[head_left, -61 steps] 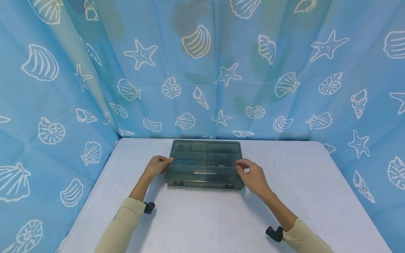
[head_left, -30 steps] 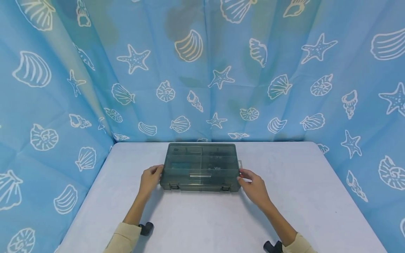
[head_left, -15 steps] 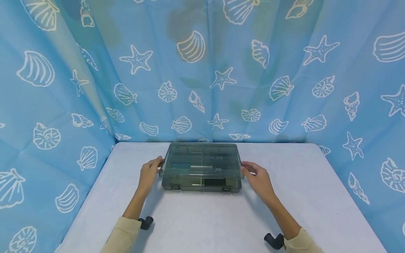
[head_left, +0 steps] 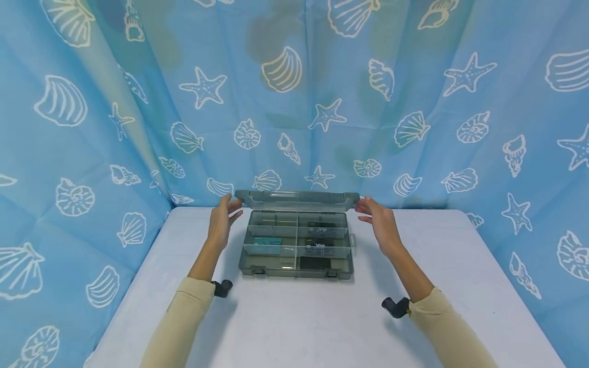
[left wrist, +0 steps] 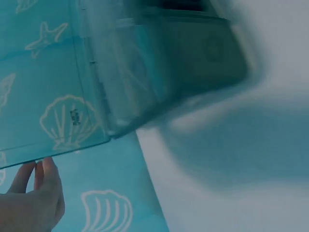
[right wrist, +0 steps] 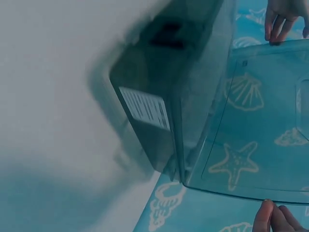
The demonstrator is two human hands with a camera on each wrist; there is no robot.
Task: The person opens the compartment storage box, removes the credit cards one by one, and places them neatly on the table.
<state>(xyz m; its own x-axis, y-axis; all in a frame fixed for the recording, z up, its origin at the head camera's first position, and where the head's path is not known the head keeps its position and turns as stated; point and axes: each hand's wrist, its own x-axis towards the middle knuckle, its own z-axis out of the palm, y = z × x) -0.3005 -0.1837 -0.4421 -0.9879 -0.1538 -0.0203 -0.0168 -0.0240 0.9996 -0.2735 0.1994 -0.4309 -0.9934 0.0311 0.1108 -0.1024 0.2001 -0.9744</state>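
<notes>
Nearest on my feed, two beige sleeves (head_left: 172, 317) reach in from the bottom, a black mount (head_left: 223, 288) at the left wrist and another (head_left: 394, 307) at the right. Next I've got the white table (head_left: 294, 322), and toward its far edge, around the middle, sits the grey see-through case (head_left: 294, 274), lid up. A black item (head_left: 315, 263) lies in its front right compartment. Middle row now: a teal packet (head_left: 268, 244) on the left, its print too small for me, and on the right a dark item (head_left: 319, 247) that I read clearly: "Vip". Behind that, another dark piece (head_left: 322, 228), fainter, "Vip" again! My right wrist view picks up a white striped label (right wrist: 145, 107) on the case's end wall, like a barcode. Up at the raised lid (head_left: 296, 200), the left hand (head_left: 221, 222) has its fingers extended and slightly spread, tips touching one end; the right hand (head_left: 384, 225) mirrors it, fingers loosely straight against the other. A dark mark (left wrist: 75, 117) on the lid is illegible. Farthest back, the blue curtain (head_left: 322, 143) hangs, white shells and starfish all over it.
</notes>
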